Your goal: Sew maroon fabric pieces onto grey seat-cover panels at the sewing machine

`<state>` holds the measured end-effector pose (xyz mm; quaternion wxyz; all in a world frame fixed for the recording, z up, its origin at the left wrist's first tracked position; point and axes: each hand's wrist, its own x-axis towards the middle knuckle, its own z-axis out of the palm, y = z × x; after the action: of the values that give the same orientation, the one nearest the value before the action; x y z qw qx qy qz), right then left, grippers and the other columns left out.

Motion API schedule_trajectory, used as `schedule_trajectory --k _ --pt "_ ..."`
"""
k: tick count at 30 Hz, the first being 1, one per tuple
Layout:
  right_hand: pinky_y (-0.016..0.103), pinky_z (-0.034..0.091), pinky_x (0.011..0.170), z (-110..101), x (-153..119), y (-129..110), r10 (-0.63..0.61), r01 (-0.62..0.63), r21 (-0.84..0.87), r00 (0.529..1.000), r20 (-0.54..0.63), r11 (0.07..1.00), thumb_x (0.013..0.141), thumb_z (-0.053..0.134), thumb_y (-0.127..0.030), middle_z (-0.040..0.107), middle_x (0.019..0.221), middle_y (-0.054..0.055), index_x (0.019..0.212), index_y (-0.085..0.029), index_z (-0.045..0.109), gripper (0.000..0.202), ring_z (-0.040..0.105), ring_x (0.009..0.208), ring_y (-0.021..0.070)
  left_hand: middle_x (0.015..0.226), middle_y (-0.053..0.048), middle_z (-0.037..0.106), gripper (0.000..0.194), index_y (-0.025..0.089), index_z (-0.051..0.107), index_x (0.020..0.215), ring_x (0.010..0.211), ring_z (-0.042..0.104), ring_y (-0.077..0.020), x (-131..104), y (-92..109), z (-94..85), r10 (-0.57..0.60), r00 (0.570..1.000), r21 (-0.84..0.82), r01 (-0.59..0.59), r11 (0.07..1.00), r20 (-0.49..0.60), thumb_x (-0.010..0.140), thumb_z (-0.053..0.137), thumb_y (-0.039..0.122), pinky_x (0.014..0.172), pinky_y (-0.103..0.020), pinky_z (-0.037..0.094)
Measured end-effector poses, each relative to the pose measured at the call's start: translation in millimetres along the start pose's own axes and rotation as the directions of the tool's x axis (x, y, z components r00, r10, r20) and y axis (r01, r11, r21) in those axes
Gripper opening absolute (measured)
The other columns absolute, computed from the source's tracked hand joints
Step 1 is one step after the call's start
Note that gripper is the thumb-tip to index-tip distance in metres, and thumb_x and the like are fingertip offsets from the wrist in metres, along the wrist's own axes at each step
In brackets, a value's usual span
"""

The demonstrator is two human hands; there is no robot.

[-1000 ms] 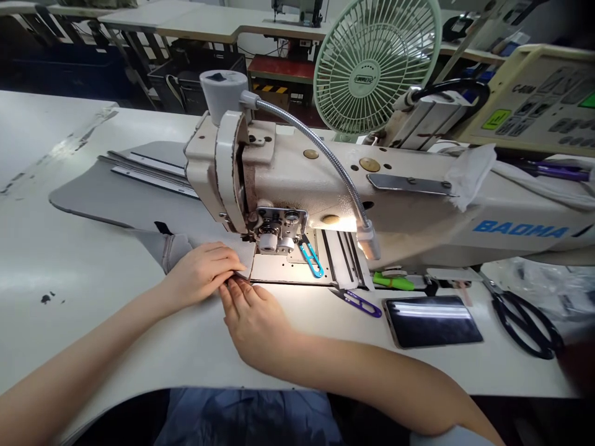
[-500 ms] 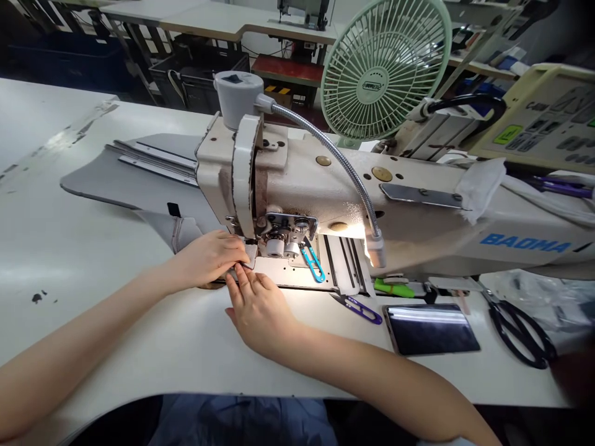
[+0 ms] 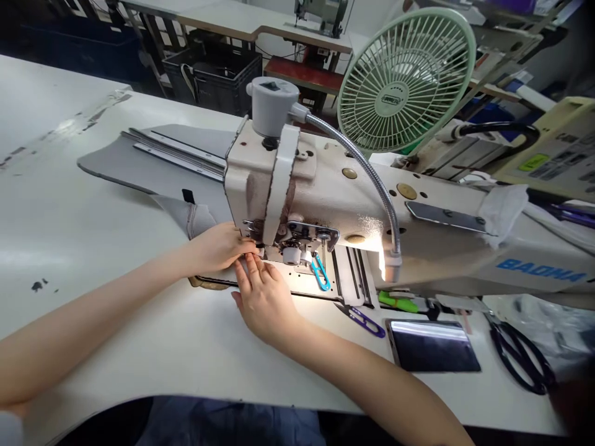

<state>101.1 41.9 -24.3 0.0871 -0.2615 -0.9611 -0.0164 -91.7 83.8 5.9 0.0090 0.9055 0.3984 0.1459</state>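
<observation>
My left hand (image 3: 220, 249) is beside the sewing machine's needle area, its fingers bent and pressed together on the edge of a grey fabric piece (image 3: 111, 158). That piece spreads over the table to the left of and behind the machine head (image 3: 253, 167), with pale strips along it and a small black tab. My right hand (image 3: 267, 300) lies flat with fingers stretched forward, its fingertips touching the left fingers. The fabric under the fingertips is mostly hidden. Blue thread snips (image 3: 320, 272) lie on the machine bed to the right.
Purple thread snips (image 3: 367, 322), a phone (image 3: 434, 347) and black-handled scissors (image 3: 523, 353) lie on the right of the white table (image 3: 162, 353). A bendable lamp (image 3: 393, 266) lights the bed. Behind the machine are a green fan (image 3: 404, 83) and a control panel (image 3: 553, 148).
The camera view has shifted, so the machine sits further right and lower. Both hands are slightly farther forward, and the small grey patch before the fingertips shows less.
</observation>
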Motion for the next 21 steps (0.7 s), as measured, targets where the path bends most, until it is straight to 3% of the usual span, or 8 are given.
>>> schedule_trajectory --k 6,12,21 --pt "0.047 0.045 0.098 3.9 2.4 5.9 0.014 -0.012 0.024 0.998 -0.065 1.000 0.102 0.041 -0.032 0.047 0.145 0.030 0.141 0.000 0.049 0.051 0.050 0.132 0.0385 0.069 -0.003 0.060 0.020 0.016 0.061 0.072 0.066 0.054 -0.0172 -1.0 -7.8 11.4 0.062 0.994 0.146 -0.048 0.988 -0.089 0.086 0.052 0.005 0.062 -0.028 0.039" --pt "0.048 0.044 0.102 2.1 1.8 7.5 0.036 -0.031 0.082 0.997 -0.063 0.996 0.102 0.040 -0.031 0.050 0.144 0.025 0.141 0.000 0.050 0.051 0.046 0.136 0.0366 0.084 -0.008 0.065 0.018 0.015 0.066 0.084 0.079 0.058 -0.0194 0.9 -15.3 14.4 0.102 0.991 0.240 -0.079 0.968 -0.086 0.082 0.053 0.002 0.069 -0.029 0.043" --pt "0.047 0.041 0.107 3.9 0.4 8.8 0.031 -0.023 0.085 0.996 -0.089 0.996 0.101 0.044 -0.030 0.051 0.144 0.023 0.139 -0.001 0.053 0.049 0.047 0.136 0.0333 0.088 -0.008 0.066 0.016 0.015 0.068 0.087 0.089 0.058 -0.0207 3.6 -19.0 13.7 0.084 0.995 0.184 -0.072 0.980 -0.057 0.087 0.055 0.006 0.072 -0.030 0.043"
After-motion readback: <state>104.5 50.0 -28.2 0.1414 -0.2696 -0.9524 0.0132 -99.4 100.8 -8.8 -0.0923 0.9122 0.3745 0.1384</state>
